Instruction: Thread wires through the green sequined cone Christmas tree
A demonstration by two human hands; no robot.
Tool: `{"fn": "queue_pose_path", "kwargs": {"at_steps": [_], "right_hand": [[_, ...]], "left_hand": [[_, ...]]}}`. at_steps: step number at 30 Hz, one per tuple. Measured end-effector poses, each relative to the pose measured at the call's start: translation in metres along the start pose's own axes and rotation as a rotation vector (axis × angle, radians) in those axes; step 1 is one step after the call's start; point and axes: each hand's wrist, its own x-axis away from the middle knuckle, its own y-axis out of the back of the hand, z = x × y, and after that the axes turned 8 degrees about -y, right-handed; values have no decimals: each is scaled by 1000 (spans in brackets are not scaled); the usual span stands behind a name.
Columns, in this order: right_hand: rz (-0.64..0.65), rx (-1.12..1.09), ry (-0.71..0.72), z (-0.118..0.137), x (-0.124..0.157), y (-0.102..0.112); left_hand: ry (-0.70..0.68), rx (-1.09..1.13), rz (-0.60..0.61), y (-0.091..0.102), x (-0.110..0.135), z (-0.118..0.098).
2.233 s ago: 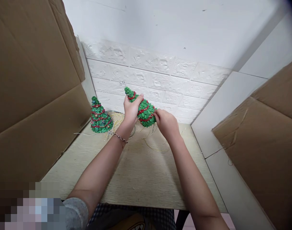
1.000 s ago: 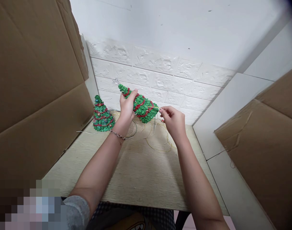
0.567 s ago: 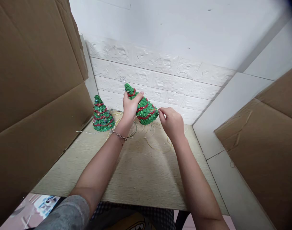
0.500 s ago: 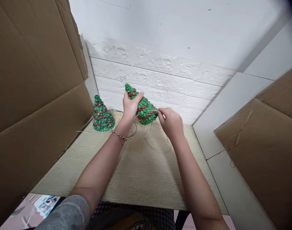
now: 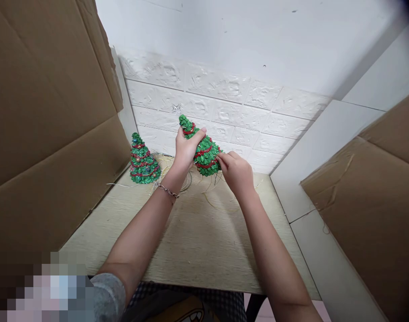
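Note:
My left hand (image 5: 187, 145) is wrapped round the upper part of a small green Christmas tree (image 5: 207, 156) with red garland bands. The tree leans, tip up to the left, held above the table. A silvery star (image 5: 176, 108) shows just beyond its tip. At the tree's lower right side, the thumb and fingers of my right hand (image 5: 236, 172) are pinched together against the foliage. A thin yellow strand ran from this pinch half a second ago; my fingers mostly hide it now. A second decorated tree (image 5: 144, 163) stands upright on the table to the left.
Loose yellow, white and dark strands (image 5: 166, 172) lie in a tangle on the wooden table (image 5: 204, 250) behind my hands. Cardboard sheets (image 5: 57, 112) rise on the left and right (image 5: 368, 188). A white brick-patterned wall (image 5: 218, 82) closes the back.
My left hand and the tree have shifted slightly to the right. My right hand has moved a little left, its pinch now against the tree's side. The standing tree stays put.

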Motion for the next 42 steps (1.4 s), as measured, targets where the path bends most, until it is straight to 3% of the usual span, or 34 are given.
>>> {"fn": "queue_pose_path", "kwargs": {"at_steps": [7, 12, 18, 23, 32, 42], "right_hand": [[-195, -380, -24, -2, -1, -9], [-338, -564, 100, -2, -2, -13], [-212, -604, 218, -8, -6, -13], [-126, -637, 207, -7, -7, -11], [-8, -730, -130, -3, -6, -13], [173, -696, -274, -6, -7, -14]], "left_hand": [[103, 129, -17, 2, -2, -6], [139, 137, -71, 6, -5, -5], [126, 127, -91, 14, -12, -1], [128, 96, -84, 18, -16, 1], [116, 57, 26, 12, -10, 0], [115, -51, 58, 7, -3, -4]]}}
